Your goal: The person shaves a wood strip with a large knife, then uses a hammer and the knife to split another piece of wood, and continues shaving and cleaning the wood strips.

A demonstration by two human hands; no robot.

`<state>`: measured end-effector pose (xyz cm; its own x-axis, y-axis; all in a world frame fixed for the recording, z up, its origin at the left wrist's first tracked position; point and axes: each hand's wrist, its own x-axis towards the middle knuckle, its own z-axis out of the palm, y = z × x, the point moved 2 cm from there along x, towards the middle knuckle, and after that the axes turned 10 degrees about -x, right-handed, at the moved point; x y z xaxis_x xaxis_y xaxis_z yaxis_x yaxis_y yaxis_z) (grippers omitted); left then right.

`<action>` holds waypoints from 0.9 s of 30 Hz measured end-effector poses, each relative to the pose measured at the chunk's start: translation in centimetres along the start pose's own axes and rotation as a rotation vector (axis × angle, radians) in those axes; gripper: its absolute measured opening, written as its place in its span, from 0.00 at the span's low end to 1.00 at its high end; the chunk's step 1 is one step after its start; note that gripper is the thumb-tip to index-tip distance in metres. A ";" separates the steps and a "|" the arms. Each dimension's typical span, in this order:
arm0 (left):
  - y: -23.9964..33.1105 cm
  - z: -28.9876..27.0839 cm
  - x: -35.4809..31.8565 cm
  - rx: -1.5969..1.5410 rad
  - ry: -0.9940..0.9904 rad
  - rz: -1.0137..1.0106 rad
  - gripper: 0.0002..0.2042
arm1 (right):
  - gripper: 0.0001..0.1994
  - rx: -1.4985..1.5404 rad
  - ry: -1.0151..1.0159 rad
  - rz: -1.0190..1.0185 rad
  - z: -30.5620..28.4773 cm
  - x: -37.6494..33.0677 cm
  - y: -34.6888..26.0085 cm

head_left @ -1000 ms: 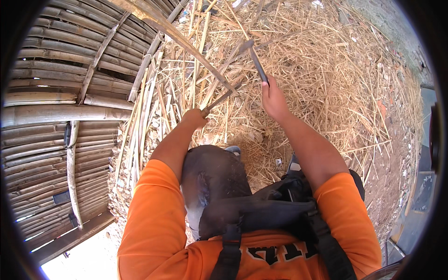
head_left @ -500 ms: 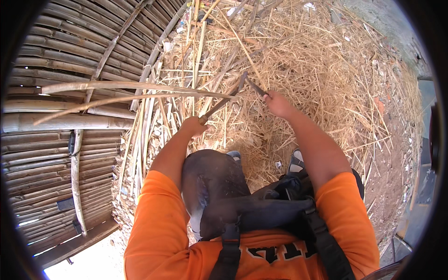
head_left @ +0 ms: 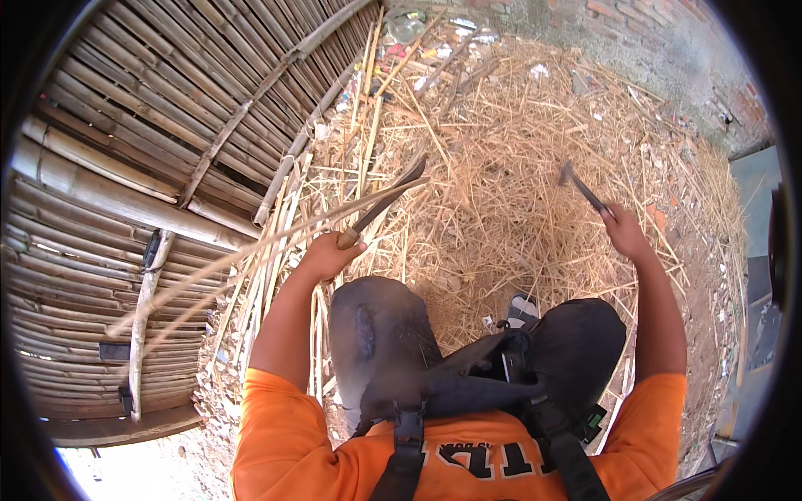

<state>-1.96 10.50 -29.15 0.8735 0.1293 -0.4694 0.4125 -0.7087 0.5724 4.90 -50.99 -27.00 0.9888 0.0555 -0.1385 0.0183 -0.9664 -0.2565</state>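
My left hand [head_left: 326, 257] is closed around the wooden handle of a machete [head_left: 386, 203], its dark blade angled up and away to the right. A split bamboo strip [head_left: 288, 227] lies against the blade near its tip. Its two halves spread apart toward the lower left and are blurred; whether the blade is wedged in the split I cannot tell. Off to the right, my right hand [head_left: 623, 234] grips a hammer [head_left: 585, 189] by its handle, the head raised and apart from the blade. Dry straw and bamboo slivers [head_left: 510, 192] cover the ground beneath both hands.
A bamboo-slat wall [head_left: 109, 284] stands close on the left, with long bamboo strips [head_left: 280, 221] lying along its foot. At the far side is a brick wall [head_left: 652, 42] with scattered litter [head_left: 426, 50] near it. My knees [head_left: 380, 326] are bent below my hands.
My right hand has swung the hammer away from the blade to the right. The machete has turned more upright, and the bamboo's free ends have dropped to the lower left.
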 end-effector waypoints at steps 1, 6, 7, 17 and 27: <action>1.3 -0.4 -1.5 0.015 0.018 -0.042 0.36 | 0.22 0.024 0.026 0.094 1.0 -2.3 3.0; 2.7 -1.6 -6.7 -0.206 0.112 -0.039 0.39 | 0.21 0.022 0.180 0.295 9.5 -11.7 15.3; 1.9 -1.7 -7.0 -0.246 0.127 -0.020 0.36 | 0.22 0.026 0.221 0.300 10.9 -13.2 16.2; 7.7 -1.4 -11.1 -0.315 0.033 0.062 0.41 | 0.22 0.164 0.405 0.211 8.5 -13.1 15.0; 16.0 2.8 -13.7 -0.638 -0.145 0.350 0.36 | 0.29 0.805 -0.562 -0.334 -3.0 -8.4 -25.1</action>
<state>-8.04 -4.53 -15.42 0.9567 -0.1544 -0.2467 0.2251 -0.1450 0.9635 -3.45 -27.98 -16.53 0.7359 0.5986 -0.3164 -0.0302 -0.4378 -0.8986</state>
